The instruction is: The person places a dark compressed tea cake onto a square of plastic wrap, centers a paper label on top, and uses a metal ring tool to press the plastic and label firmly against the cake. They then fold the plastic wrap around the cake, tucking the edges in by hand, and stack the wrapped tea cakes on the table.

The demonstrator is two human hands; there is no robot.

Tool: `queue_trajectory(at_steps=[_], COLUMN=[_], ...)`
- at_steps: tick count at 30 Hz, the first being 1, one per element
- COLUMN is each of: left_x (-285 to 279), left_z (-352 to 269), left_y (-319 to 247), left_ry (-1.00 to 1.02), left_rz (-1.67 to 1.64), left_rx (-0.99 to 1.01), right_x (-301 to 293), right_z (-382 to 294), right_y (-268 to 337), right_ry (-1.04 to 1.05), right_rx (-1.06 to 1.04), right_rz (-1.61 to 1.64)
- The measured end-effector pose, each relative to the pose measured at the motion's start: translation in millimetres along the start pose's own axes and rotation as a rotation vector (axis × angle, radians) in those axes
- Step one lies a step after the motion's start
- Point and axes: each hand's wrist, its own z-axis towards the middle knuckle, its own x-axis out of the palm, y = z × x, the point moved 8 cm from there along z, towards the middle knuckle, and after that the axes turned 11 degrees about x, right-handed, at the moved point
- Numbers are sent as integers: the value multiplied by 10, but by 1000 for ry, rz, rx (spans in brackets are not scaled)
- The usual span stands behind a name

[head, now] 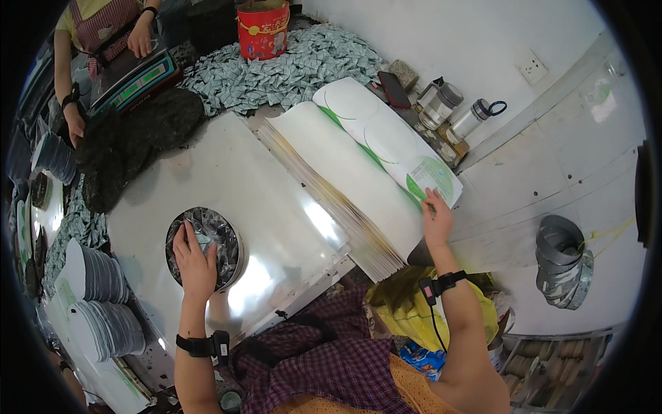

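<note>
My left hand [195,261] lies with fingers spread on dark, crinkled material inside a round ring mould [241,253], where a small pale packet shows beside the fingers. The mould stands on a shiny metal sheet [207,160]. To the right, my right hand [438,217] has its thumb and fingers at the edge of a printed paper sheet [388,129] with green curves, which curls over a thick stack of paper [331,165]. Whether the fingers pinch that edge is hard to tell.
A co-worker's hands are at a digital scale [139,85] and dark pressed cakes [170,119]. Small packets [331,67] surround a red bucket [262,31]. Round stacked discs [106,331] stand left. Bottles [439,103] and a phone [394,89] lie along the wall; grey rings [561,259] hang right.
</note>
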Motion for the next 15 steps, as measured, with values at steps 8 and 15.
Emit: queue_trajectory(at_steps=[8, 15], left_x=[-67, -156], left_z=[-41, 53], left_y=[52, -42], left_ry=[-43, -35], left_rz=[15, -101], left_rx=[-11, -31], right_x=[-1800, 1527], right_z=[1134, -372], right_y=[1099, 2567], right_ry=[-352, 638], right_rx=[126, -90], right_rz=[501, 499])
